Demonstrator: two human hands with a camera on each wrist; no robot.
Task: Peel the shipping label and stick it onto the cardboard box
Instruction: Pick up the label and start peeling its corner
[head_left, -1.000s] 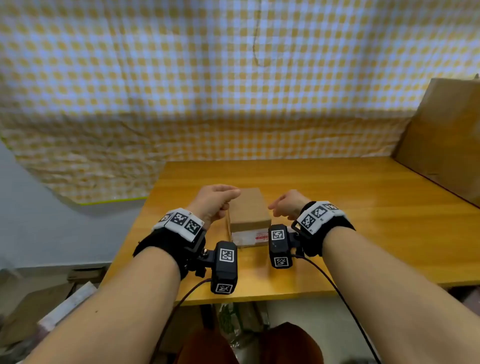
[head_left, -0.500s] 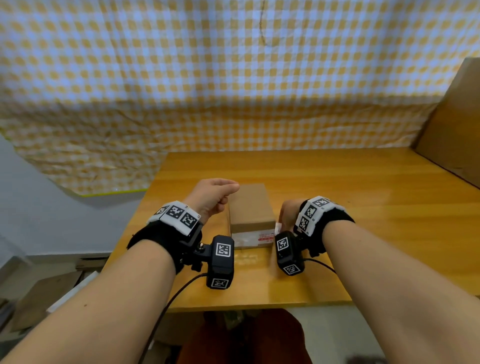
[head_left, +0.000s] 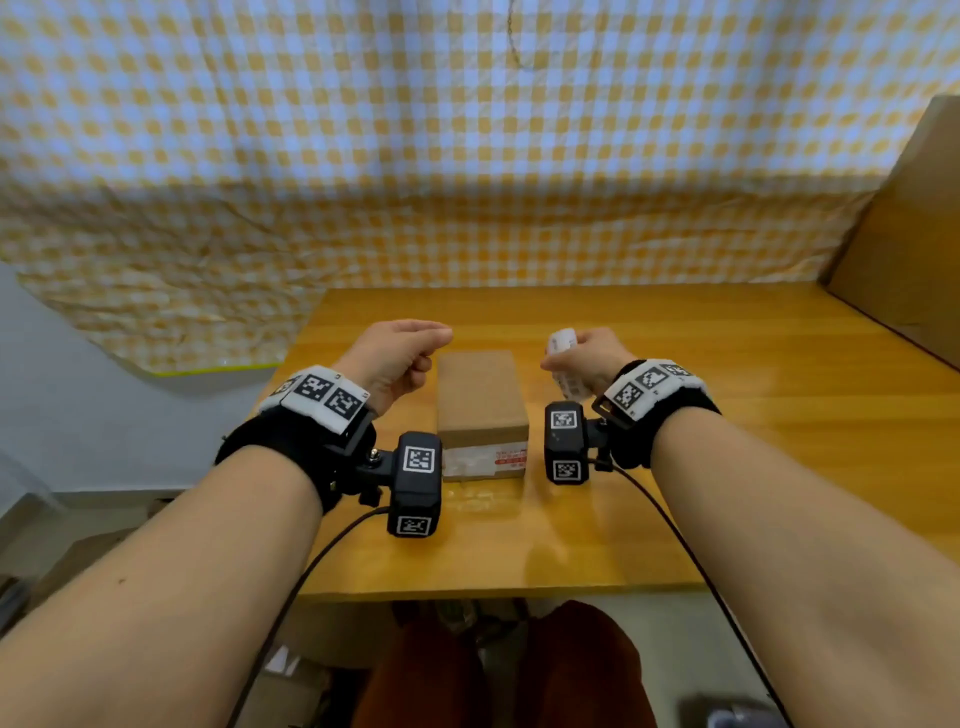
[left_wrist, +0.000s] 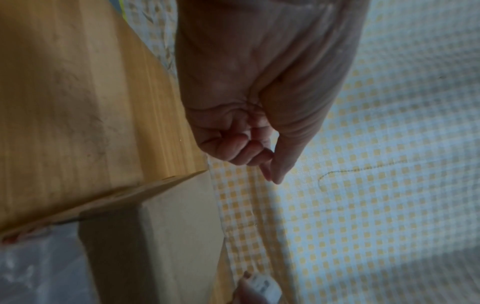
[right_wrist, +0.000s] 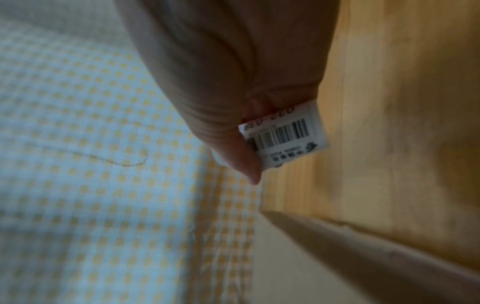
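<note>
The right hand is curled round one white paper shipping label printed with a barcode, thumb lying along its edge, held in the air just right of the box. The label is curved over in the grip; in the head view its long axis runs roughly up and down, one end poking out above the fingers and the other hanging below the palm toward the wrist. The left hand hovers just left of the box with fingers curled into the palm, thumb tip meeting the forefinger, holding nothing.

Between the two hands sits one small brown rectangular cardboard box, resting on the yellow wooden table, its long axis pointing away from the person. Its near end face carries a white strip with red print. A second, larger sheet of brown cardboard leans at the table's right edge. A yellow-and-white checked cloth hangs behind.

Half a second earlier the right hand was low beside the box's near right corner with no label showing; now it is raised with the label in its grip. The left hand and box have hardly moved
</note>
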